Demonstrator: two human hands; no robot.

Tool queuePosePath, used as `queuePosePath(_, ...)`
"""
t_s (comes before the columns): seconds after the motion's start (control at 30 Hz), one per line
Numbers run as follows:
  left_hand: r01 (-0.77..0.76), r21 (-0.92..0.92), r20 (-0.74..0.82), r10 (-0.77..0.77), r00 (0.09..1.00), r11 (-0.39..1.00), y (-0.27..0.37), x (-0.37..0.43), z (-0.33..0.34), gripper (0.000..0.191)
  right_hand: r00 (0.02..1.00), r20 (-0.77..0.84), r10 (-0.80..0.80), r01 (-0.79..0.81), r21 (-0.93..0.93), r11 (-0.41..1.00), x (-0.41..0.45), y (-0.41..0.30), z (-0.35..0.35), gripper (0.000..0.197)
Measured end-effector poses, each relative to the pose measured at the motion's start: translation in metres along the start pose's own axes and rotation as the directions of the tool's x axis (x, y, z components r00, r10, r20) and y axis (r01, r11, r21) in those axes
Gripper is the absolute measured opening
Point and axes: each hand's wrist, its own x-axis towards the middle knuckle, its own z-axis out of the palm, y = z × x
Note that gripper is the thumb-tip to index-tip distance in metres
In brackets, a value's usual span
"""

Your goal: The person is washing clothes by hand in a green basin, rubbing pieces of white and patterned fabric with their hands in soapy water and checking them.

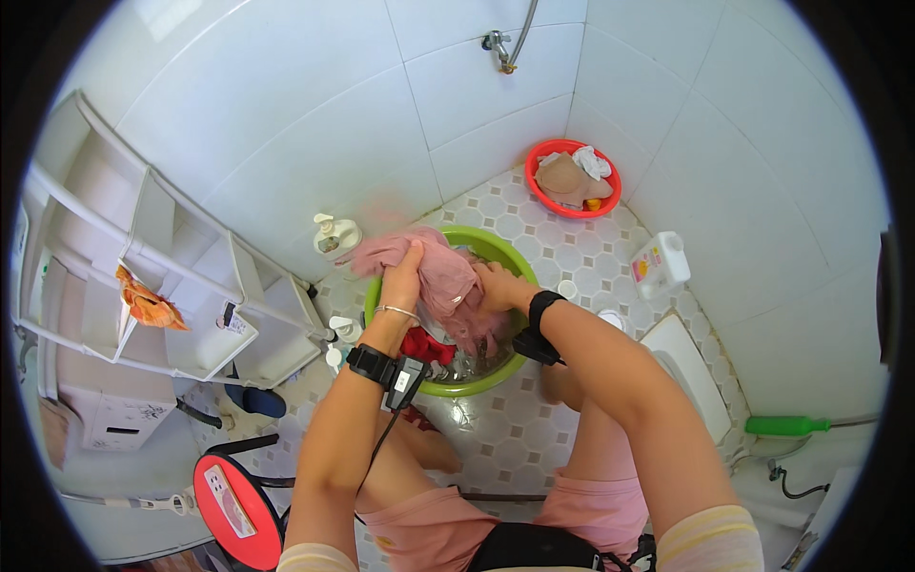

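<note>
A wet pink garment [447,275] is bunched between my hands over a green plastic basin [511,250]. My left hand [402,280] grips it at the left, the thumb pressed on top of the cloth. At the garment's right side, my right hand [502,287] has its fingers curled into the fabric. The lower folds of the garment hang into the water. A red cloth [427,348] and other wet pieces, partly hidden, lie in the basin.
A red basin [530,179] with clothes stands in the corner below a wall tap [498,46]. Pump bottles [336,236] are left of the green basin; a white jug [661,264] stands right. A shelf rack [179,264] and a red stool [214,522] bearing a phone [230,500] are at left.
</note>
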Motion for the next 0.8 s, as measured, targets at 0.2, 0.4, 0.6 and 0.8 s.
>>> queuePosePath(0.2,-0.038,-0.024,0.108,0.04,0.993,0.999,0.023,-0.003,0.002,0.026,0.926,-0.257,-0.276,0.364,0.411,0.836,0.031,0.03,0.004,0.033)
queuePosePath(0.4,0.134,0.451,-0.071,-0.115,0.991,0.882,0.009,0.027,-0.045,0.027,0.945,-0.312,0.094,0.132,0.63,0.765,0.031,-0.006,-0.023,0.025)
queuePosePath(0.6,-0.06,0.965,0.087,-0.097,0.991,0.255,-0.016,0.036,-0.087,0.057,0.942,-0.301,0.148,0.156,0.783,0.602,0.021,-0.057,-0.045,0.025)
queuePosePath(0.8,-0.393,0.914,0.359,0.249,0.9,0.105,0.004,0.003,-0.05,0.053,0.941,-0.339,0.017,0.246,0.716,0.654,-0.006,-0.065,-0.04,0.02)
